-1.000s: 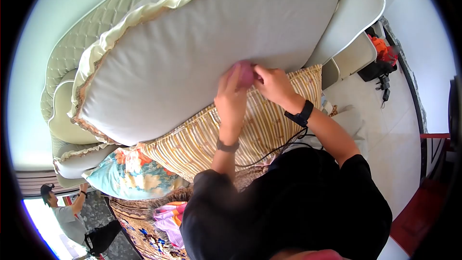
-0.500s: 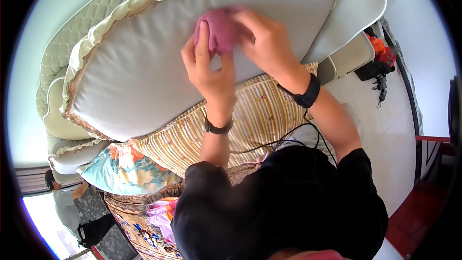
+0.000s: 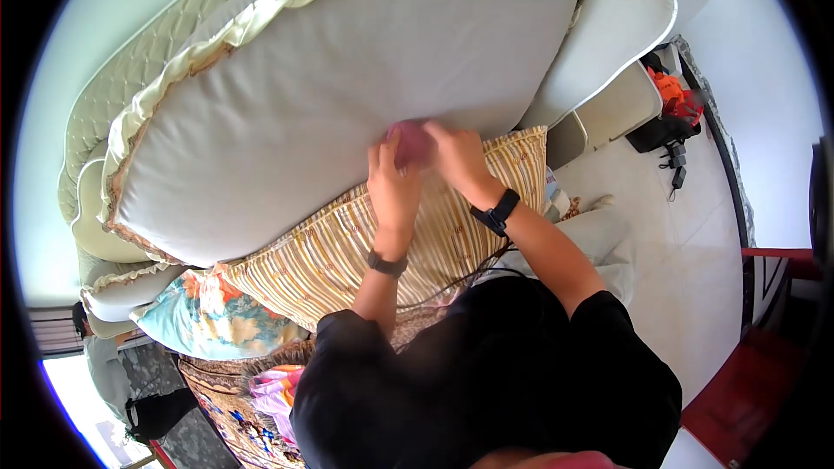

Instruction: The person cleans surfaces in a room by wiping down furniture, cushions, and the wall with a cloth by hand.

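A bunched pink cloth (image 3: 412, 144), blurred by motion, is held between my two hands over the edge of a large grey padded cushion (image 3: 287, 130). My left hand (image 3: 393, 194) grips its left side, fingers curled around it. On the other side, my right hand (image 3: 463, 163) pinches the cloth with thumb and fingers. Below both hands lies a striped yellow and brown pillow (image 3: 330, 243). I wear a dark band on each wrist, and a black cable runs by the pillow.
A floral cushion (image 3: 217, 317) and a patterned cover (image 3: 230, 395) lie to the lower left. Another person (image 3: 117, 373) stands beyond them. Orange and black items (image 3: 669, 104) sit on the floor at the right, near a red piece of furniture (image 3: 747, 391).
Both hands have come down toward my body with the pink cloth, from the middle of the grey cushion to its near edge. The camera view has shifted slightly.
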{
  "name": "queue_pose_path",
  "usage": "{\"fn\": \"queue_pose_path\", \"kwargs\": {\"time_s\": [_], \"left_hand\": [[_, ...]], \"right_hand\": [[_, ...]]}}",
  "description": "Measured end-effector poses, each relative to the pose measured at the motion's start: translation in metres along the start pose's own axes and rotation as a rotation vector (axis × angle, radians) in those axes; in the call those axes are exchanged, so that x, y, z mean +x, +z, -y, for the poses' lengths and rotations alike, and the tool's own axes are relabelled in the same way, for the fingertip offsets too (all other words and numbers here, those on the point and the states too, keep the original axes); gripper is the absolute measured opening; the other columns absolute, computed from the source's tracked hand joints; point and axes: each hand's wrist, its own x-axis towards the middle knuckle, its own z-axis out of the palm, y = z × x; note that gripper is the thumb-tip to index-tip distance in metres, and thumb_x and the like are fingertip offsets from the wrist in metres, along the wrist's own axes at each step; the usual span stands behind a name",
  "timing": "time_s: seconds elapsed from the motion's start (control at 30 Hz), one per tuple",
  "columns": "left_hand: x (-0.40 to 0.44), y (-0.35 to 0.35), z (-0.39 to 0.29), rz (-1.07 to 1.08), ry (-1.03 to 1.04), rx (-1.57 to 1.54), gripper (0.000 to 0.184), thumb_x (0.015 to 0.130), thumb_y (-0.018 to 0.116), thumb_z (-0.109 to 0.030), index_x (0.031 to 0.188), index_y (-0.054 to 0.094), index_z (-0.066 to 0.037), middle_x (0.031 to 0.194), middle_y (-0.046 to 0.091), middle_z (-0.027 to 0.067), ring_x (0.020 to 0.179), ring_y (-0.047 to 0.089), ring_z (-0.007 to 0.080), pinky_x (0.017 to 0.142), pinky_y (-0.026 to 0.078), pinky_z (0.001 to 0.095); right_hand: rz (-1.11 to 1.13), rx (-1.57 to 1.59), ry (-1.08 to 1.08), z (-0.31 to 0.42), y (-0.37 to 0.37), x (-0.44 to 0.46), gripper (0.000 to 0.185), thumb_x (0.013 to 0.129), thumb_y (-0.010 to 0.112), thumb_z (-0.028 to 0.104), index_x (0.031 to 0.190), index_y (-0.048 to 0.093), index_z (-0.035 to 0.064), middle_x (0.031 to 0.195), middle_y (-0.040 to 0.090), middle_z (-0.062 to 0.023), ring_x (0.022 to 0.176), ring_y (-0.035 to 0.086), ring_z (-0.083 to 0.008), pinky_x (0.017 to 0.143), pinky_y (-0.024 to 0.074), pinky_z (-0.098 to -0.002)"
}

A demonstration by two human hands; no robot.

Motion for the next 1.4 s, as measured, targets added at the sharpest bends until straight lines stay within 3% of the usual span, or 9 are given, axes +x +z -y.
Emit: {"fn": "queue_pose_path", "kwargs": {"time_s": [0.3,0.5,0.73,0.87,0.97,1.0,1.1,1.3,1.4], "left_hand": [[0.048,0.005,-0.053,-0.16,0.262,-0.357,0.045,0.082,0.068,0.008,0.125,0.06,-0.001,0.107,0.06,0.011,0.09,0.064,0.0178,0.078,0.058,0.0297],[0.074,0.033,-0.093,-0.201,0.449,-0.224,0.054,0.075,0.073,0.007,0.126,0.058,-0.004,0.111,0.06,0.0148,0.096,0.064,0.0292,0.078,0.056,0.036],[0.032,0.068,-0.067,0.094,0.178,0.076,0.045,0.08,0.07,-0.007,0.123,0.057,-0.009,0.113,0.059,0.0158,0.092,0.064,0.0382,0.075,0.056,0.0433],[0.006,0.077,-0.033,0.249,0.117,0.222,0.043,0.081,0.067,-0.013,0.122,0.055,-0.01,0.112,0.059,0.0157,0.087,0.064,0.0408,0.071,0.055,0.0473],[-0.007,0.056,-0.032,0.236,0.071,0.201,0.045,0.079,0.07,-0.013,0.121,0.056,-0.008,0.11,0.059,0.016,0.086,0.065,0.0382,0.07,0.054,0.0455],[-0.013,0.046,-0.036,0.226,0.041,0.183,0.046,0.079,0.071,-0.014,0.121,0.056,-0.007,0.109,0.059,0.0161,0.086,0.065,0.0371,0.07,0.054,0.0447],[-0.037,0.015,-0.046,0.179,-0.003,0.11,0.049,0.077,0.073,-0.014,0.121,0.056,-0.004,0.107,0.059,0.0162,0.087,0.065,0.0333,0.071,0.054,0.0419],[-0.091,0.011,-0.012,0.264,-0.043,0.17,0.054,0.076,0.074,-0.013,0.124,0.053,-0.004,0.104,0.055,0.0164,0.087,0.064,0.034,0.072,0.056,0.0403],[-0.091,0.032,-0.007,0.222,0.043,0.116,0.055,0.077,0.074,-0.012,0.126,0.05,-0.007,0.106,0.054,0.0174,0.085,0.064,0.0373,0.07,0.056,0.0435]], "right_hand": [[-0.396,0.089,-0.175,0.028,-0.067,0.048,0.032,0.076,0.066,-0.002,0.107,0.066,0.0075,0.095,0.07,-0.0148,0.08,0.068,-0.0364,0.066,0.0558,-0.0413],[-0.494,0.111,-0.122,0.017,-0.111,0.073,0.025,0.082,0.065,0.002,0.105,0.066,0.0104,0.09,0.069,-0.0149,0.076,0.067,-0.0362,0.066,0.0547,-0.0415],[-0.151,-0.29,0.067,-0.058,-0.056,0.012,0.036,0.081,0.065,0.008,0.115,0.052,0.0046,0.089,0.069,-0.0187,0.078,0.068,-0.0396,0.066,0.0532,-0.05],[0.098,-0.298,0.153,-0.083,-0.037,-0.022,0.036,0.08,0.068,0.024,0.111,0.06,0.0069,0.079,0.069,-0.0189,0.075,0.067,-0.0408,0.067,0.0538,-0.0493],[0.139,-0.245,0.141,-0.046,-0.059,-0.023,0.036,0.079,0.069,0.021,0.11,0.062,0.0062,0.078,0.069,-0.0195,0.076,0.067,-0.0401,0.067,0.0542,-0.0485],[0.076,-0.183,0.086,-0.035,-0.061,-0.027,0.03,0.075,0.069,0.009,0.102,0.057,0.0063,0.079,0.068,-0.0169,0.071,0.067,-0.0386,0.062,0.0523,-0.0476],[-0.005,0.031,-0.044,-0.01,-0.064,-0.043,0.028,0.076,0.069,0.01,0.101,0.057,0.0065,0.08,0.068,-0.017,0.071,0.067,-0.0377,0.062,0.0519,-0.0467],[0.309,0.005,0.049,-0.018,-0.044,-0.089,0.027,0.078,0.068,0.012,0.101,0.058,0.0051,0.083,0.068,-0.0174,0.074,0.067,-0.0379,0.064,0.0522,-0.0463],[0.188,0.01,0.04,-0.029,-0.046,-0.09,0.027,0.078,0.068,0.012,0.102,0.058,0.0044,0.081,0.068,-0.0178,0.074,0.067,-0.0382,0.064,0.0524,-0.0465]]}}
